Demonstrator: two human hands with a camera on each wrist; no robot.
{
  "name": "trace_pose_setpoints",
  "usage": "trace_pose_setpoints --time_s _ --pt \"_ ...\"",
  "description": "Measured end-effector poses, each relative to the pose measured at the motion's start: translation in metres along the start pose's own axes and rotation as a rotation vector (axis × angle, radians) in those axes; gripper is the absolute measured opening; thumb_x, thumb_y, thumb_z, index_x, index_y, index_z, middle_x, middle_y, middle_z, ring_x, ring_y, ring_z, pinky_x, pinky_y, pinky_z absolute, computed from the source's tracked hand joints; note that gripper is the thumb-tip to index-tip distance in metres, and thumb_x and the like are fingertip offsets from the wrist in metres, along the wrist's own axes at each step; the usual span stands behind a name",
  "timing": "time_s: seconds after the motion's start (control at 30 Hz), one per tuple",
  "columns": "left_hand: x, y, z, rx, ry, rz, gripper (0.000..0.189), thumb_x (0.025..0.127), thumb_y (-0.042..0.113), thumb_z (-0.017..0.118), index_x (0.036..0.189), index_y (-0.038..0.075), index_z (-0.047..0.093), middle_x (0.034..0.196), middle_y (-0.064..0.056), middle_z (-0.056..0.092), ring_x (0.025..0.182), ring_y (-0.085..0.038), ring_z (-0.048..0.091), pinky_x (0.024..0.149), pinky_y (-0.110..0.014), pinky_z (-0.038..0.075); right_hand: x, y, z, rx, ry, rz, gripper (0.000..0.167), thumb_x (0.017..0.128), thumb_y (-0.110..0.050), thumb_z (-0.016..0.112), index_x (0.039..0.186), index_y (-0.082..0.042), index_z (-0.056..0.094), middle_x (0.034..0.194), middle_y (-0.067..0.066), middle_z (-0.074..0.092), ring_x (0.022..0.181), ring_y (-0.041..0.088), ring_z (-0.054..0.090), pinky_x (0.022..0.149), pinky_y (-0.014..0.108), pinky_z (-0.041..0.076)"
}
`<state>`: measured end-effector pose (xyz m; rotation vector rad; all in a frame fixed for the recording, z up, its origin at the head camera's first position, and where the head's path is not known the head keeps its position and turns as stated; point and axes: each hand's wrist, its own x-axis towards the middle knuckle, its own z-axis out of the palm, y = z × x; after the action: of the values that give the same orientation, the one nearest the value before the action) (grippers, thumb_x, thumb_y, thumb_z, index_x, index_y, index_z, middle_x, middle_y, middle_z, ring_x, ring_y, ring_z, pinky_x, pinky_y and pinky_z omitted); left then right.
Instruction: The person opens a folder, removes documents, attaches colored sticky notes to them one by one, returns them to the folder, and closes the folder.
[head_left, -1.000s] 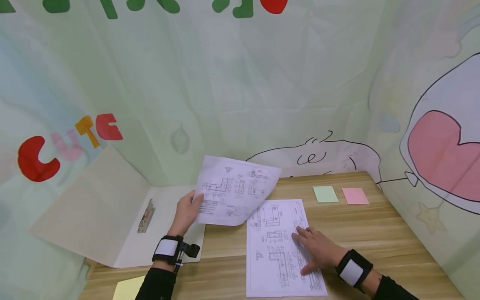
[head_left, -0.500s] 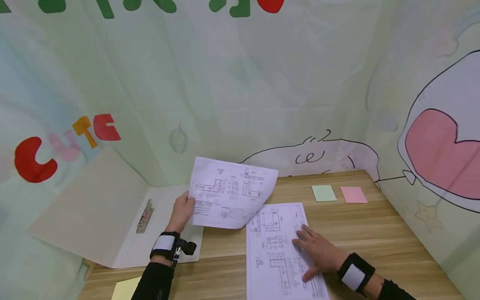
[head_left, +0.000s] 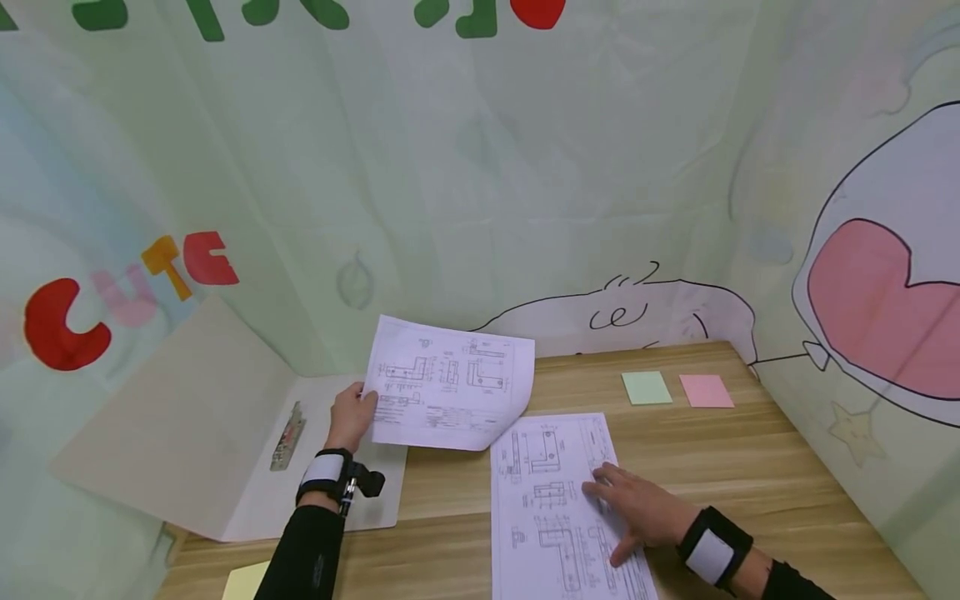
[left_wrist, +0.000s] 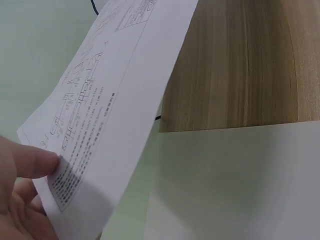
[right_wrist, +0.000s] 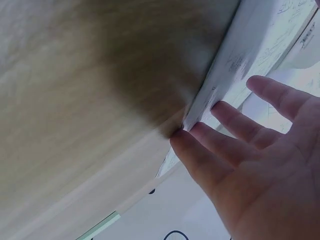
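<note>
My left hand (head_left: 351, 417) pinches the left edge of a raised sheet of paper (head_left: 442, 392) printed with technical drawings. In the left wrist view the thumb (left_wrist: 37, 161) lies over the printed face of that sheet. The sheet's lower right corner curls and meets the top of a second drawing sheet (head_left: 525, 533) lying on the table. With fingers spread, my right hand (head_left: 645, 508) rests on the right part of that lower sheet. Its fingertips (right_wrist: 180, 137) touch near the paper's edge in the right wrist view.
An open white folder (head_left: 360, 492) with a metal clip (head_left: 288, 437) stands at the left, its cover (head_left: 180, 425) leaning up against the curtain. Green (head_left: 647, 388) and pink (head_left: 707, 391) sticky notes lie at the back right. A yellow sheet (head_left: 243, 582) shows at the front left of the wooden table (head_left: 720, 467).
My left hand has moved left with the raised sheet, toward the folder. The right hand stays on the lower sheet, with little change.
</note>
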<state>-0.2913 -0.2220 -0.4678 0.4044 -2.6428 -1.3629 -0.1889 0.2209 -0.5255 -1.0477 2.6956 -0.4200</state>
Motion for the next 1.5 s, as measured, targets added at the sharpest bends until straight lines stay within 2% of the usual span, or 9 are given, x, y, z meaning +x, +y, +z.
trace_pose_setpoints --time_s 0.13,0.3,0.5,0.67,0.9,1.1,1.3,1.5 --pt "0.005 -0.007 0.005 -0.027 0.011 -0.05 0.036 0.094 0.013 0.042 0.122 -0.006 0.054 0.111 -0.026 0.059 0.089 -0.032 0.055 0.067 -0.034 0.041 0.0 0.0 0.002 -0.012 -0.005 -0.004 0.101 0.057 -0.069 0.07 0.135 -0.01 0.049 0.131 0.013 0.046 0.108 0.025 0.049 0.094 0.046 0.043" --pt "0.008 -0.016 0.011 -0.024 -0.001 -0.119 0.04 0.09 0.009 0.038 0.125 -0.007 0.051 0.116 -0.028 0.056 0.094 -0.035 0.052 0.074 -0.04 0.041 0.001 0.0 0.005 -0.056 0.038 -0.021 0.092 0.062 -0.07 0.068 0.129 -0.009 0.055 0.123 0.01 0.05 0.101 0.022 0.051 0.09 0.043 0.046" --pt "0.008 -0.022 0.01 0.041 0.005 -0.155 0.04 0.088 0.007 0.04 0.124 -0.009 0.05 0.114 -0.029 0.054 0.094 -0.038 0.051 0.077 -0.046 0.041 0.001 -0.003 0.006 -0.111 0.085 -0.011 0.078 0.067 -0.065 0.07 0.118 -0.007 0.061 0.115 0.009 0.054 0.097 0.021 0.053 0.086 0.039 0.047" --pt "0.011 -0.034 0.007 0.073 0.0 -0.165 0.042 0.087 0.006 0.041 0.124 -0.01 0.049 0.114 -0.03 0.054 0.096 -0.038 0.05 0.079 -0.048 0.041 0.001 -0.01 0.002 -0.106 0.08 0.02 0.068 0.067 -0.055 0.076 0.115 -0.008 0.064 0.111 0.007 0.056 0.094 0.019 0.053 0.084 0.038 0.048" --pt "0.013 -0.05 0.003 0.113 -0.002 -0.147 0.043 0.086 0.002 0.04 0.126 -0.012 0.048 0.113 -0.032 0.053 0.097 -0.04 0.051 0.079 -0.048 0.042 0.002 -0.01 0.002 -0.087 0.05 0.026 0.07 0.065 -0.058 0.075 0.116 -0.011 0.064 0.113 0.007 0.057 0.098 0.021 0.055 0.085 0.039 0.048" --pt "0.013 -0.059 0.002 0.129 -0.016 -0.188 0.041 0.089 0.002 0.038 0.126 -0.015 0.045 0.115 -0.034 0.052 0.097 -0.041 0.05 0.08 -0.049 0.042 0.001 -0.007 0.004 -0.08 0.051 0.015 0.077 0.065 -0.063 0.071 0.12 -0.01 0.061 0.118 0.008 0.055 0.106 0.025 0.053 0.089 0.042 0.046" --pt "0.011 -0.064 0.0 0.174 -0.049 -0.201 0.041 0.089 0.003 0.037 0.125 -0.016 0.045 0.116 -0.035 0.051 0.1 -0.042 0.05 0.085 -0.051 0.04 -0.002 -0.007 0.006 -0.011 0.011 0.064 0.082 0.064 -0.061 0.072 0.128 -0.01 0.057 0.138 0.017 0.044 0.127 0.04 0.038 0.099 0.054 0.034" --pt "0.011 -0.069 -0.001 0.198 -0.065 -0.191 0.042 0.089 0.003 0.036 0.126 -0.016 0.045 0.118 -0.036 0.05 0.101 -0.043 0.049 0.087 -0.052 0.039 -0.003 -0.008 0.004 0.02 -0.018 0.086 0.084 0.063 -0.058 0.074 0.131 -0.012 0.056 0.141 0.016 0.043 0.131 0.043 0.032 0.101 0.056 0.03"
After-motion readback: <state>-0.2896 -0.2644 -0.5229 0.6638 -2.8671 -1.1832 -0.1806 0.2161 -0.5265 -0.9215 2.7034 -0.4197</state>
